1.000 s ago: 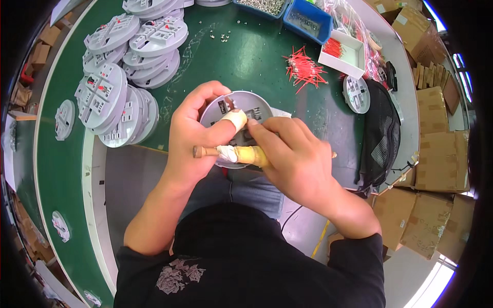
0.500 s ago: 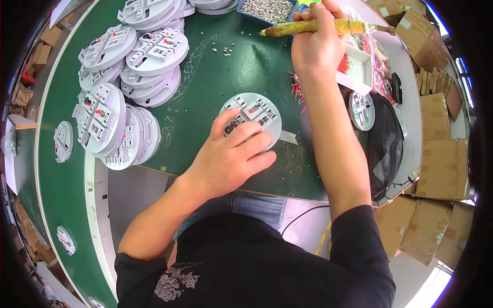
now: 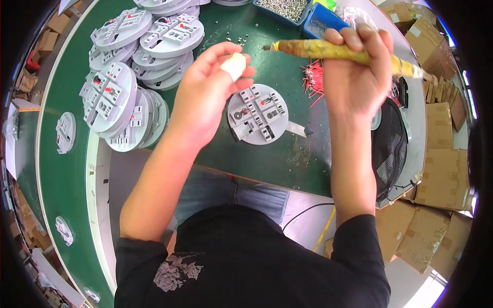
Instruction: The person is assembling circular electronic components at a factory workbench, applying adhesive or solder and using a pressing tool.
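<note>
A grey round plastic base (image 3: 259, 114) with slots and ribs lies flat on the green table (image 3: 287, 159) in front of me. My left hand (image 3: 205, 97) hovers just above and left of it, fingers curled together, the tape-wrapped thumb tip against the forefinger; I see nothing between them. My right hand (image 3: 354, 77) is raised over the table's right part and grips a yellow-taped screwdriver (image 3: 328, 50) held nearly level. Its metal tip points left, close to my left fingertips.
Stacks of the same grey round bases (image 3: 133, 97) fill the table's left and far side. A blue bin of small screws (image 3: 287, 7) stands at the back, red wire pieces (image 3: 314, 77) beside it. A black mesh object (image 3: 389, 149) and cardboard boxes (image 3: 441, 169) lie to the right.
My right hand has come back from the screw bin with the screwdriver, now turned level. My left hand has lifted off the grey base and risen toward the screwdriver's tip.
</note>
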Motion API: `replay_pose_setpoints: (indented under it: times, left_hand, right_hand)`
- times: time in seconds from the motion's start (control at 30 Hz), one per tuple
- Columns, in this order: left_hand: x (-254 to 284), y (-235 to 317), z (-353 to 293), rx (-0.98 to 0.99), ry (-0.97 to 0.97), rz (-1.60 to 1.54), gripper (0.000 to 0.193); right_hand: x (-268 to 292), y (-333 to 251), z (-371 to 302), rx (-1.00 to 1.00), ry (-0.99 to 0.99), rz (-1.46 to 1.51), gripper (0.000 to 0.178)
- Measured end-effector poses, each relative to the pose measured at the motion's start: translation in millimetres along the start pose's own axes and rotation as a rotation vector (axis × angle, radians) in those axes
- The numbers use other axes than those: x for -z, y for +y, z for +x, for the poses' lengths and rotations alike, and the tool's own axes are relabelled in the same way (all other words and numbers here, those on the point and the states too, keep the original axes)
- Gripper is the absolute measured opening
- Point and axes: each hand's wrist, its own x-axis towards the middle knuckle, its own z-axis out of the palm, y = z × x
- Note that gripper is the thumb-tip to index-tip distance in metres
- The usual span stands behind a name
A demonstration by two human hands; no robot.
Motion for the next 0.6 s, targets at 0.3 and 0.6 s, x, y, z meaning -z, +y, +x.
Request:
replay_pose_setpoints:
  times: [0.3,0.6]
  left_hand:
    - [3.4,4.7,-24.1,0.272,-0.225,-0.366,0.016]
    - [2.4,7.3,-41.4,-0.096,-0.217,0.026,0.019]
  right_hand:
    - [-38.5,-35.7,-53.5,-0.08,-0.051,0.13,0.015]
    - [-52.9,-44.5,-67.2,-0.086,-0.059,0.107,0.012]
